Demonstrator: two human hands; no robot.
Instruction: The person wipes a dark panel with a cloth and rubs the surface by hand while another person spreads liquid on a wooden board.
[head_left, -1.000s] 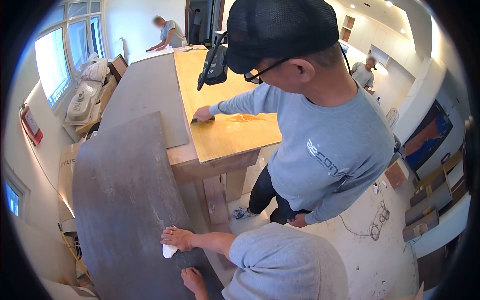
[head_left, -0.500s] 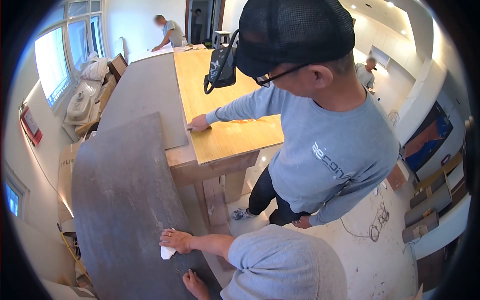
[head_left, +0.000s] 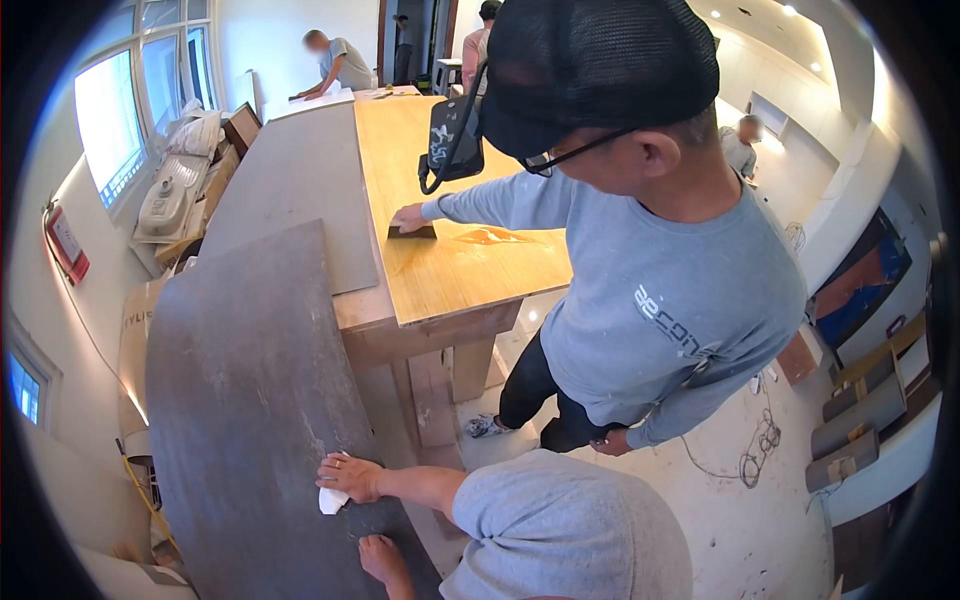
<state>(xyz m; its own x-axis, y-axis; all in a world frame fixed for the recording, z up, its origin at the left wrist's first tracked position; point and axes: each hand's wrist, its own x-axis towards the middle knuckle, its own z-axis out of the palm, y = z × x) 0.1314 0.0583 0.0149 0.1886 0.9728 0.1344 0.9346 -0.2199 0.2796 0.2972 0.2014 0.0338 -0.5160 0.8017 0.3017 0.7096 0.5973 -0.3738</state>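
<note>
My right hand is closed on a folded white cloth, pressing it on a large dark grey sheet. Whether the white piece wraps anything is hidden. Lower down, my left hand lies on the same sheet near its right edge, fingers extended and holding nothing. Pale scuffs and streaks mark the sheet around both hands. Beyond it, a co-worker's hand holds a dark flat spreader on a yellow wood-grain panel, beside a puddle of amber liquid.
Close on the right stands a co-worker in a cap. A lighter grey sheet lies along the yellow panel. Other people work at the back. A sink and scraps lean by the window; a cable coil lies on the floor.
The co-worker's hand has moved in from the yellow panel's left edge, and the spreader now shows. My left hand has shifted slightly up and left. Someone in pink has appeared at the back.
</note>
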